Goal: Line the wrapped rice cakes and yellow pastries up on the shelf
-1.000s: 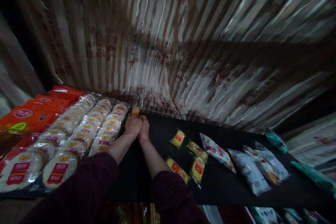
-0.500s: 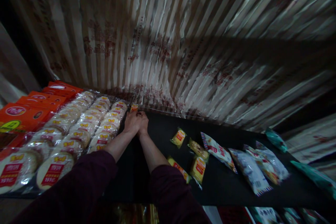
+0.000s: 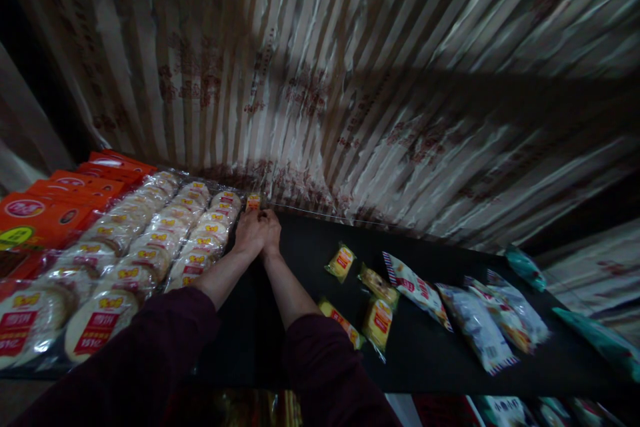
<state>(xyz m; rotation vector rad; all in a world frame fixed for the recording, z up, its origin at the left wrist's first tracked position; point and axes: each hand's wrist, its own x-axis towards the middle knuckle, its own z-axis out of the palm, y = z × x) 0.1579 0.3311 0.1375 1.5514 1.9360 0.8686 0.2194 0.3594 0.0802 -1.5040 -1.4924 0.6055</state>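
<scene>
My left hand (image 3: pixel 249 232) and my right hand (image 3: pixel 271 233) are together at the back of the black shelf (image 3: pixel 300 253), fingers curled inward. Just past their fingertips stands a small yellow snack packet (image 3: pixel 253 201) with an orange-red label, gripped between the hands; its lower part is hidden. Close to the left of my left hand runs a row of wrapped round rice crackers (image 3: pixel 209 242). More yellow snack packets lie loose to the right, among them one (image 3: pixel 341 261) near the middle and another (image 3: pixel 379 321) nearer the front.
Orange bags (image 3: pixel 55 208) stand at the far left. White and blue snack bags (image 3: pixel 477 327) and a teal packet (image 3: pixel 526 268) lie on the right. A pleated, printed sheet (image 3: pixel 310 80) rises behind the shelf. More packages (image 3: pixel 505 410) show below the front edge.
Both hands have shifted very slightly left and towards the back, and the small yellow packet with them. The loose packets have stayed where they were.
</scene>
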